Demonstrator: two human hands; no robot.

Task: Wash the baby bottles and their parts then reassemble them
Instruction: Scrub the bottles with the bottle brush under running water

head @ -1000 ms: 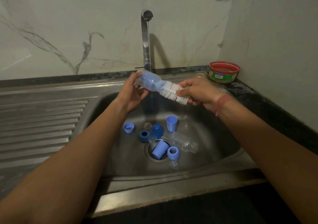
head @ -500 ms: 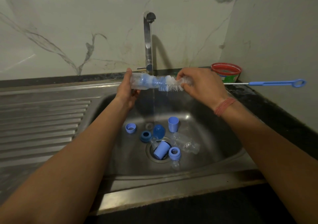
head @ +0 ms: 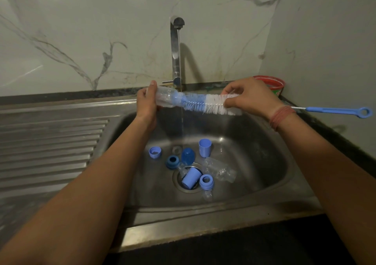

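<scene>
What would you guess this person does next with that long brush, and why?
Probably pushes the brush back into the bottle. The left hand holds the clear bottle sideways by the running water; the right hand pinches the bristles, and only the blue tip sits in the neck, so scrubbing looks unfinished.

Steel sink (head: 270, 175) with blue caps (head: 204, 147), rings (head: 206, 181), clear bottle (head: 220, 170).

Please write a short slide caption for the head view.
Left hand holds clear bottle while right hand grips bottle brush under running tap.
</scene>
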